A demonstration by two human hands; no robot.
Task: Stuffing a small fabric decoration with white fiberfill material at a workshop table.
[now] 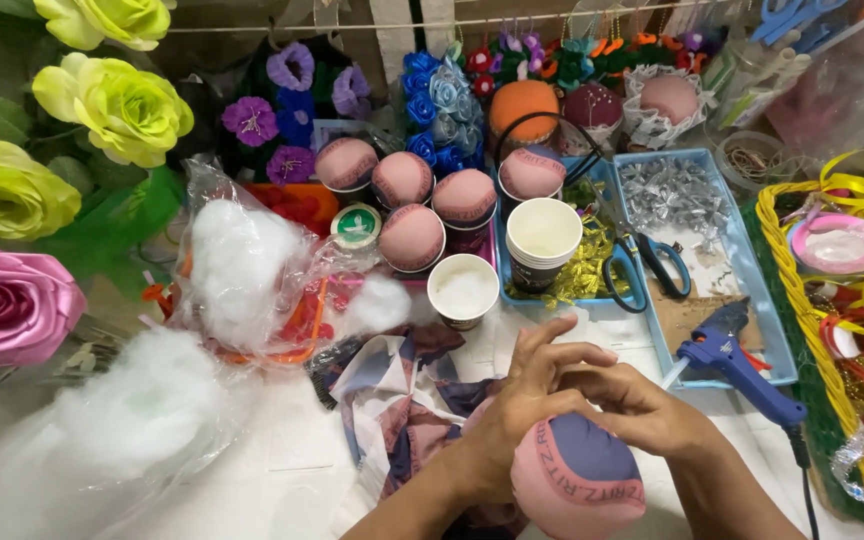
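White tabletop (pixel 282 470) crowded with craft supplies fills the view, with satin roses along its left edge and a yellow woven basket (pixel 787 290) at its right edge. Near the front edge, both hands work on a round stuffed ball covered in pink fabric with a dark navy panel (pixel 577 480); a band of lettering curves across the pink cloth, and the surface is smooth and taut. The left hand (pixel 522 400) cups the ball from its upper left, fingers curled over the top and grasping it. The right hand (pixel 642 410) lies on the ball's upper right, fingers bent and pinching the cloth where the two hands meet. Just left of the ball lies a crumpled piece of pink, navy and white cloth (pixel 402 400). A blue glue gun (pixel 737 365) rests to the right, its nozzle pointing toward the hands. Behind the hands stand white paper cups (pixel 463 290) and several finished pink balls (pixel 412 238).
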